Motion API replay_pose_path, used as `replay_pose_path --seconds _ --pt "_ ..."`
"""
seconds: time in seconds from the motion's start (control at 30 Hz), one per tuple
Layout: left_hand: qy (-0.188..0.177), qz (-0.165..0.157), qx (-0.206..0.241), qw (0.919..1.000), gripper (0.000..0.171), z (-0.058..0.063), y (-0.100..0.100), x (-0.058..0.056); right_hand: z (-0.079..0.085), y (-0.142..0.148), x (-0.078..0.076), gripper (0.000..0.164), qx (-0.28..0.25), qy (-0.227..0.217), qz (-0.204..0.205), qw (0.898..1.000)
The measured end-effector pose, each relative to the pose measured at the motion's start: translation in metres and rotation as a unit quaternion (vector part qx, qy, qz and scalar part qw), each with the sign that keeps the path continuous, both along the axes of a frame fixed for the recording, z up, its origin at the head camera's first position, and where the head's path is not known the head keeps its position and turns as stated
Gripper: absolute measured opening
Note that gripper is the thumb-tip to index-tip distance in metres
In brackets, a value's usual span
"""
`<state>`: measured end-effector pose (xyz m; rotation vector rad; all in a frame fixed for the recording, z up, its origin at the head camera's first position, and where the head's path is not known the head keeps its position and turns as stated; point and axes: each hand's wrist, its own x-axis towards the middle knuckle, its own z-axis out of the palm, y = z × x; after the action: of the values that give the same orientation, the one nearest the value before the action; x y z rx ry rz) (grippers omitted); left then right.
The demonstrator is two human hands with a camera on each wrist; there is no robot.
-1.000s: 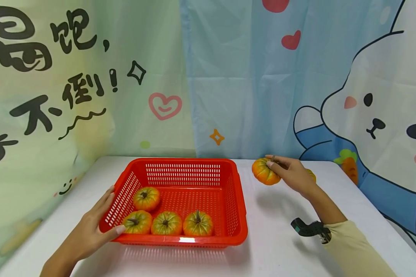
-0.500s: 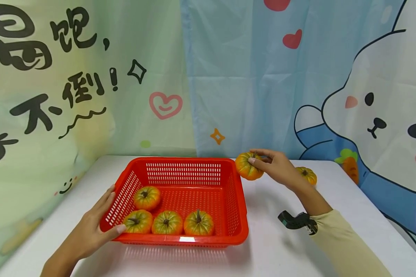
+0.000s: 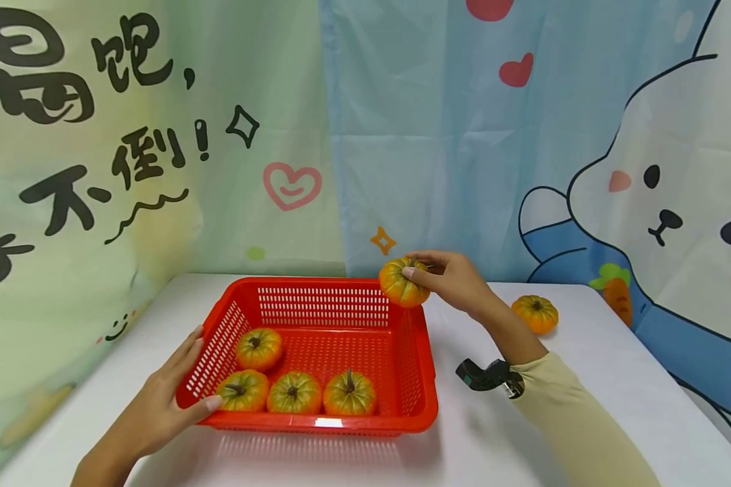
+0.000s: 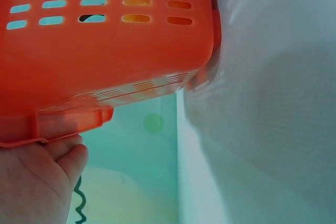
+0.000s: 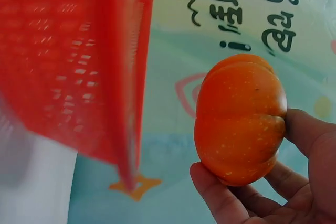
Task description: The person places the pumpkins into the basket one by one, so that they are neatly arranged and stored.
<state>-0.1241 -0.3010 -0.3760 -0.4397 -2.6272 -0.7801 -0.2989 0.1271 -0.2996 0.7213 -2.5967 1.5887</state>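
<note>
My right hand (image 3: 453,279) pinches a small orange-yellow pumpkin (image 3: 402,283) near its stem. It holds the pumpkin in the air over the back right corner of the red plastic basket (image 3: 341,423). In the right wrist view, the pumpkin's smooth orange underside (image 5: 240,124) shows between thumb and fingers, apart from the basket. My left hand (image 3: 152,406) grips the basket's left side near the front corner, thumb over the rim and fingers along the outside. In the left wrist view, its bent fingers (image 4: 68,156) meet the rim. Several pumpkins (image 3: 295,392) sit inside, mostly along the front.
Another pumpkin (image 3: 536,314) stands on the white table (image 3: 481,433) at the back right, behind my right forearm. A printed curtain (image 3: 396,169) hangs behind the table. A black camera mount (image 3: 484,374) sits on my right wrist.
My right hand has carried the pumpkin left and slightly up, from beside the basket to over its back right corner. The pumpkin on the table has come into full view. My left hand stays put.
</note>
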Motion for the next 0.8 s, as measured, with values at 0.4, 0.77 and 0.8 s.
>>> replay_pose_path --seconds 0.4,0.77,0.8 --pt "-0.007 0.003 -0.001 1.0 0.088 -0.001 0.001 -0.001 0.014 -0.036 -0.005 0.043 0.06 0.037 0.02 0.997" --pt "-0.007 -0.002 0.001 1.0 0.088 0.0 0.002 0.0 0.011 -0.068 -0.005 0.043 0.044 0.021 0.099 0.994" --pt "-0.005 -0.003 0.001 1.0 0.088 0.0 0.002 0.0 0.011 -0.071 -0.005 0.043 0.043 0.021 0.101 0.994"
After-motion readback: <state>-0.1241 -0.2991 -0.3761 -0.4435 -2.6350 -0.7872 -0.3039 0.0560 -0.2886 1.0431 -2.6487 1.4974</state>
